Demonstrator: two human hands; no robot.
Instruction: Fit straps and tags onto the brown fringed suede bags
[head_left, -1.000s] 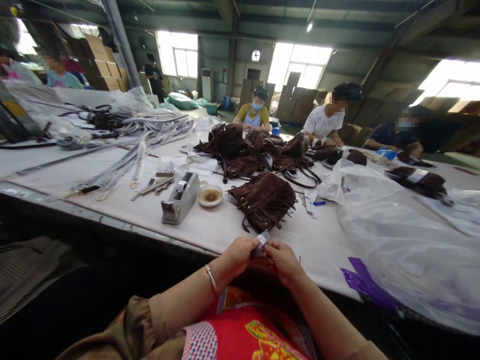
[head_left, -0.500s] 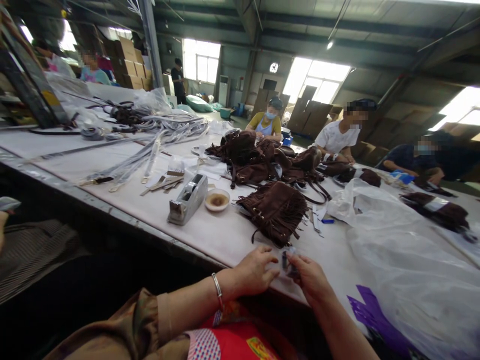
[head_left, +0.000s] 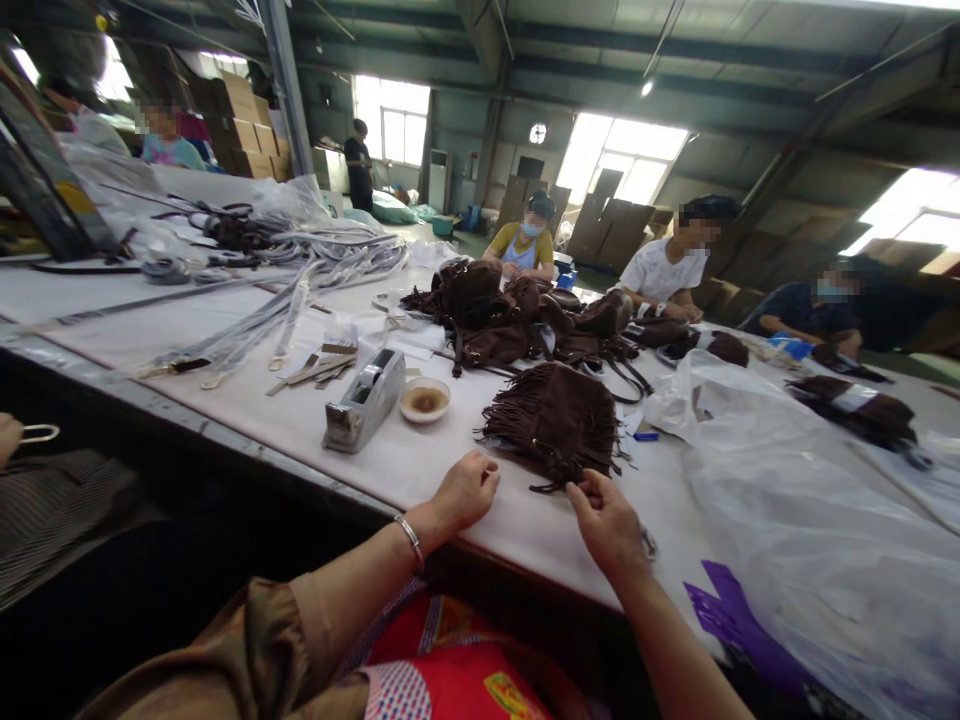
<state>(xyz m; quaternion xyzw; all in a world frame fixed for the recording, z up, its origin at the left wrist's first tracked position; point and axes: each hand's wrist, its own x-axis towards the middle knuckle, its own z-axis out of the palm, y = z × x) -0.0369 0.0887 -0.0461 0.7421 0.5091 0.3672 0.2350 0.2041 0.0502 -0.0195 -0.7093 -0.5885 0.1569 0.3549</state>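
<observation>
A dark brown fringed bag point(head_left: 559, 415) lies on the white-covered table in front of me. My right hand point(head_left: 606, 520) is at its near edge, the thumb and fingers closed on the strap end or fringe there. Left of the bag, over the table's near edge, my left hand point(head_left: 466, 490) has its fingers curled together; whatever they may hold is hidden. A small shiny item point(head_left: 649, 543) shows just beyond my right wrist, partly covered by it. A tape dispenser point(head_left: 366, 400) and a shallow white dish point(head_left: 424, 400) with brown residue stand left of the bag.
More brown bags point(head_left: 502, 320) are heaped behind. Plastic-wrapped straps point(head_left: 300, 270) spread over the left side, with flat strips point(head_left: 319, 368) nearer. Clear plastic sheeting point(head_left: 810, 520) and purple tape point(head_left: 724, 610) cover the right. Several people sit across the table. Another person's hand point(head_left: 9, 438) shows at far left.
My right hand has moved up to the bag's near edge, away from the small clear-wrapped dark item it held. My left hand has drawn left, its fingers now curled. The bag has turned slightly.
</observation>
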